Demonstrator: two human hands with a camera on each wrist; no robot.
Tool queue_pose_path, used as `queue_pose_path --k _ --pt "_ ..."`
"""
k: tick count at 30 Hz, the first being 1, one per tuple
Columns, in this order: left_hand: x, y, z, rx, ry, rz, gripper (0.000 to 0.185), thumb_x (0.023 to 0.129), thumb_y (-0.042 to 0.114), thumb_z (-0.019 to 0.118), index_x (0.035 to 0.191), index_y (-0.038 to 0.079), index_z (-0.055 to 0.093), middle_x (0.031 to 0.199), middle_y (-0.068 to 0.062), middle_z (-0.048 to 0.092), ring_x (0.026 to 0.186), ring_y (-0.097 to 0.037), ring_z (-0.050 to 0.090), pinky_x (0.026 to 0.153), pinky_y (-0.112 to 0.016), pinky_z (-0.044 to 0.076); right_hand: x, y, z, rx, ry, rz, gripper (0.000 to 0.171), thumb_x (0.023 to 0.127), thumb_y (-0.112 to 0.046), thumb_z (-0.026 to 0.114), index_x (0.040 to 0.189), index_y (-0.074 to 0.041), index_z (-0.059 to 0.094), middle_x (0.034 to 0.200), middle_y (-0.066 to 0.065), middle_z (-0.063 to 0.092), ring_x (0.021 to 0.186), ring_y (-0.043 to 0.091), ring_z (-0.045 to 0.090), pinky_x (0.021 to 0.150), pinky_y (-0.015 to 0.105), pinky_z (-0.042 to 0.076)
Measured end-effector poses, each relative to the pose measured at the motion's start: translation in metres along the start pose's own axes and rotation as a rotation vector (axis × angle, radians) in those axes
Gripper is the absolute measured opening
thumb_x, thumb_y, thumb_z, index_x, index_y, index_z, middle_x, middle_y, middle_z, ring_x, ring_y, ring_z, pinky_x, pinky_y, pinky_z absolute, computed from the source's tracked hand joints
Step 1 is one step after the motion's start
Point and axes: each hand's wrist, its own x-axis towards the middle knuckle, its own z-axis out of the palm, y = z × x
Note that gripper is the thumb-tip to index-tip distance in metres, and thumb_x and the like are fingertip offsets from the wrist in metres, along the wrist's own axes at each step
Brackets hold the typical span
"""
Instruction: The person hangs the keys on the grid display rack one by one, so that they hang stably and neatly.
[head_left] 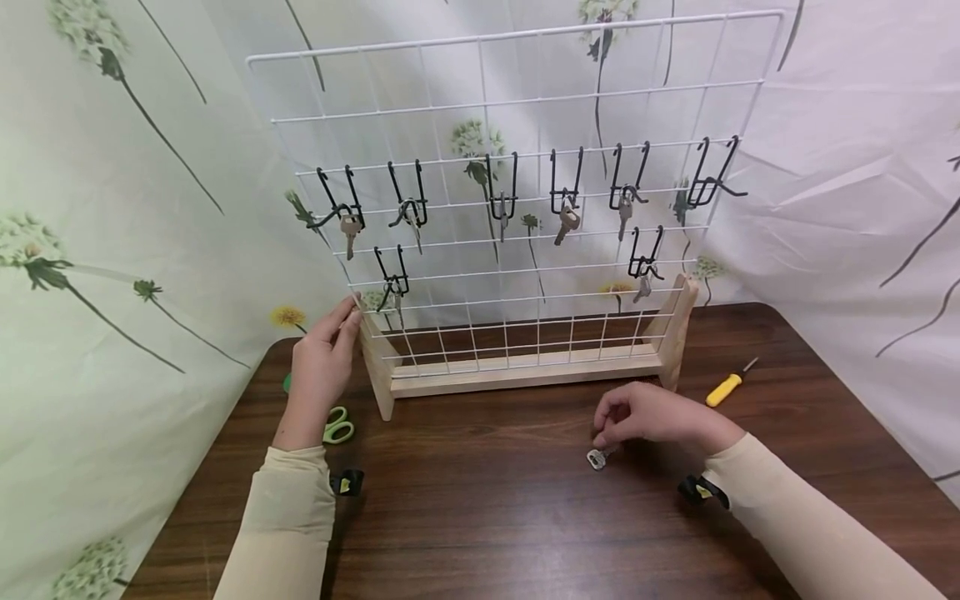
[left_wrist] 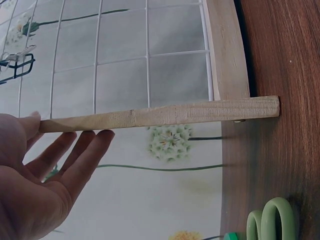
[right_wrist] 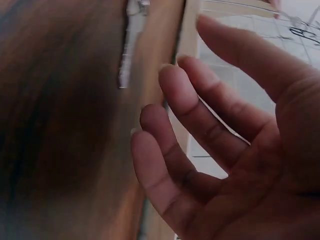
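Observation:
A white wire grid rack [head_left: 510, 342] stands on the table in a wooden base. My left hand [head_left: 322, 354] pinches the top of its left wooden side support [left_wrist: 150, 116], thumb on one face and fingertips on the other. On the tabletop lies a silver key [head_left: 597, 459], just below the fingertips of my right hand [head_left: 648, 414]. Loosely bent fingers [right_wrist: 176, 90] in the right wrist view hold nothing, and the key [right_wrist: 131, 45] lies apart from them. Several keys [head_left: 567, 223] hang from black hooks [head_left: 502, 200] on the grid.
One black hook [head_left: 708, 187] at the upper right carries no key. Green-handled scissors [head_left: 339, 427] lie left of the rack, beside a small green object [head_left: 287, 382]. To the right is a yellow screwdriver [head_left: 724, 390]. A flower-printed curtain [head_left: 847, 192] hangs behind the brown table [head_left: 480, 517].

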Motion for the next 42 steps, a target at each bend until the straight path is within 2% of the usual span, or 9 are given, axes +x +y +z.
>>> queue_pose_path --k 3,6,14,20,29,33,37,42 --pt "0.000 0.001 0.000 0.002 0.001 0.000 0.048 0.114 0.039 0.053 0.157 0.019 0.057 0.159 -0.016 0.057 0.146 -0.041 0.057 0.119 -0.061 0.048 0.002 0.002 0.005 -0.033 -0.059 -0.016 0.016 0.090 -0.022 0.085 0.097 -0.011 0.076 0.081 -0.005 0.070 0.073 0.008 0.060 0.064 0.021 0.048" --pt "0.000 0.001 0.000 0.002 0.002 0.002 0.048 0.114 0.040 0.053 0.157 0.020 0.057 0.160 -0.014 0.057 0.146 -0.039 0.058 0.119 -0.060 0.048 0.004 0.003 0.008 -0.077 -0.078 -0.017 0.017 0.088 -0.024 0.087 0.097 -0.013 0.076 0.082 -0.006 0.069 0.074 0.009 0.060 0.065 0.021 0.047" --pt "0.000 0.001 0.000 -0.001 -0.005 -0.003 0.049 0.114 0.041 0.052 0.158 0.020 0.056 0.161 -0.014 0.056 0.146 -0.039 0.058 0.118 -0.060 0.049 0.009 0.005 0.015 -0.136 -0.087 -0.023 0.019 0.085 -0.024 0.090 0.092 -0.017 0.073 0.080 -0.008 0.063 0.074 0.007 0.057 0.065 0.021 0.046" --pt "0.001 0.001 0.000 -0.003 -0.005 -0.005 0.049 0.114 0.042 0.052 0.158 0.020 0.056 0.161 -0.014 0.055 0.146 -0.039 0.057 0.118 -0.059 0.049 0.009 0.003 0.018 -0.153 -0.072 -0.020 0.020 0.085 -0.021 0.089 0.089 -0.014 0.071 0.080 -0.008 0.062 0.073 0.006 0.056 0.065 0.020 0.046" --pt "-0.001 -0.001 -0.001 0.007 -0.014 -0.019 0.050 0.114 0.041 0.051 0.159 0.019 0.054 0.161 -0.017 0.055 0.146 -0.041 0.057 0.119 -0.060 0.048 0.006 -0.002 0.019 -0.187 -0.062 0.006 0.025 0.086 -0.025 0.090 0.082 -0.017 0.067 0.078 -0.009 0.060 0.070 0.007 0.054 0.062 0.022 0.044" --pt "-0.001 -0.002 0.000 0.008 -0.008 -0.014 0.049 0.114 0.041 0.052 0.158 0.020 0.055 0.160 -0.017 0.056 0.146 -0.041 0.057 0.120 -0.060 0.047 0.005 -0.004 0.018 -0.162 -0.076 0.016 0.024 0.089 -0.026 0.087 0.080 -0.017 0.067 0.075 -0.010 0.062 0.066 0.007 0.055 0.059 0.023 0.044" --pt "0.000 -0.002 0.000 0.007 -0.004 -0.010 0.049 0.114 0.040 0.053 0.157 0.019 0.056 0.159 -0.017 0.057 0.145 -0.041 0.057 0.119 -0.061 0.048 0.004 -0.005 0.017 -0.112 -0.070 -0.013 0.022 0.092 -0.022 0.083 0.080 -0.015 0.066 0.072 -0.009 0.065 0.063 0.007 0.057 0.056 0.021 0.044" --pt "0.001 -0.002 0.000 0.005 0.002 -0.007 0.048 0.114 0.040 0.053 0.157 0.019 0.057 0.159 -0.017 0.057 0.145 -0.041 0.057 0.118 -0.061 0.049 0.003 -0.007 0.014 -0.010 -0.060 -0.050 0.023 0.095 -0.016 0.080 0.082 -0.009 0.064 0.074 0.001 0.073 0.067 0.013 0.065 0.056 0.020 0.047"
